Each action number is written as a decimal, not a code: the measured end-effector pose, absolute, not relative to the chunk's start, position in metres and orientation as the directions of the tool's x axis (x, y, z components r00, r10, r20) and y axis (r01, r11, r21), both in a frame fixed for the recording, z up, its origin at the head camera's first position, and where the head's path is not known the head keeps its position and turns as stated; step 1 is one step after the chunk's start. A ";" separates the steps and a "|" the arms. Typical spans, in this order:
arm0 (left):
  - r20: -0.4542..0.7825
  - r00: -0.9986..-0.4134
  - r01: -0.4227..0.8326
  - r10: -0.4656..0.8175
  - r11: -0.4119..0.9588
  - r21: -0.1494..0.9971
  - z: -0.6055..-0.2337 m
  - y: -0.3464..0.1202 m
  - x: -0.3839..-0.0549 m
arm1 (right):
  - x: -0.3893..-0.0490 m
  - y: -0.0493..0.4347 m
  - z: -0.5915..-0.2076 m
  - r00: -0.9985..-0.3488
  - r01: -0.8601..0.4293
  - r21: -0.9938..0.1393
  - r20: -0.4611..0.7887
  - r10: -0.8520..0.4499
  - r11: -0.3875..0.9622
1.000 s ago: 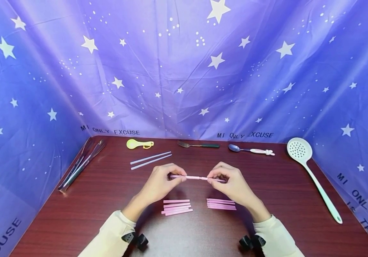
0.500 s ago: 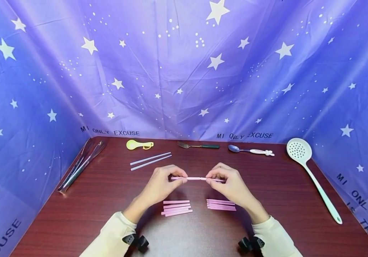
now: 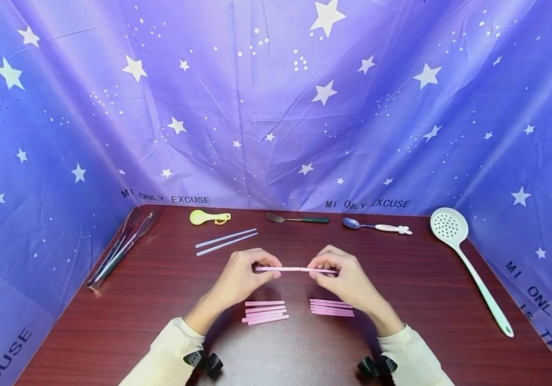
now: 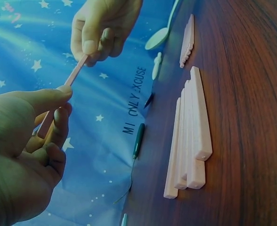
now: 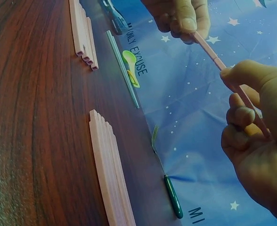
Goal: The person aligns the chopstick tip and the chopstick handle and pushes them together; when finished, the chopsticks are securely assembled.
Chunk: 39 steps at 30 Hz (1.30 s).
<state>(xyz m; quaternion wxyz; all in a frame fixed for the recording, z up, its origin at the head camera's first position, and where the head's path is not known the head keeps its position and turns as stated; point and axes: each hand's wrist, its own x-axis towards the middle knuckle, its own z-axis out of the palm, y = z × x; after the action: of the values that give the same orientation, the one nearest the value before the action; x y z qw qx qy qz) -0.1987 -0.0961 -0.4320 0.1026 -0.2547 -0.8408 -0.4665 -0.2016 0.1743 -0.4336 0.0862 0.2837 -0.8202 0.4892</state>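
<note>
The left hand grasps a slim, square-sided pink stick, its fingers curled and pinching with the thumb. The right hand grasps a second slim pink stick in the same manner, thumb against fingers. Both sticks are held above the worktop, a dark reddish-brown wood-grained surface, and meet end to end in the space between the hands, almost in one line; a seam shows at the join, but whether one end sits inside the other cannot be told.

Nearer the person, below the left hand, lies a loose left bundle of pink square sticks, with small holes in the ends. Below the right hand lies a neater right bundle of pink sticks, side by side.

Beyond the hands, two pale-blue sticks lie slanted and apart. Farther back are a yellow spoon, a fork with a dark green handle and a spoon with a white handle. A pale perforated skimmer lies far right, a shiny metal utensil far left.
</note>
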 end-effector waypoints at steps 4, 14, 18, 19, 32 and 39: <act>0.418 -0.844 0.533 0.337 0.427 0.731 -0.432 -0.096 -0.199 | -0.202 0.174 -0.434 -0.812 -0.571 -0.742 0.446 -0.377 0.351; 0.428 -0.848 0.529 0.313 0.442 0.724 -0.431 -0.095 -0.197 | -0.200 0.170 -0.433 -0.823 -0.561 -0.743 0.448 -0.350 0.366; 0.433 -0.848 0.529 0.305 0.443 0.724 -0.431 -0.094 -0.196 | -0.200 0.170 -0.434 -0.822 -0.562 -0.744 0.452 -0.346 0.362; 0.438 -0.847 0.531 0.301 0.441 0.723 -0.431 -0.094 -0.196 | -0.199 0.169 -0.434 -0.821 -0.564 -0.743 0.455 -0.345 0.360; 0.478 -0.824 0.566 0.306 0.393 0.725 -0.433 -0.091 -0.195 | -0.201 0.167 -0.438 -0.779 -0.619 -0.719 0.514 -0.358 0.315; 0.463 -0.826 0.559 0.322 0.362 0.746 -0.433 -0.091 -0.195 | -0.202 0.166 -0.441 -0.760 -0.642 -0.707 0.536 -0.367 0.297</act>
<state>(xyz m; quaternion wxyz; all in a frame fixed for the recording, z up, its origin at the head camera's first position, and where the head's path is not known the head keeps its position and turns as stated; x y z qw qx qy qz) -0.1945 -0.0913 -0.4332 0.1196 -0.2697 -0.8166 -0.4961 -0.2023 0.1659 -0.4408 0.1375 0.3178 -0.7936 0.5003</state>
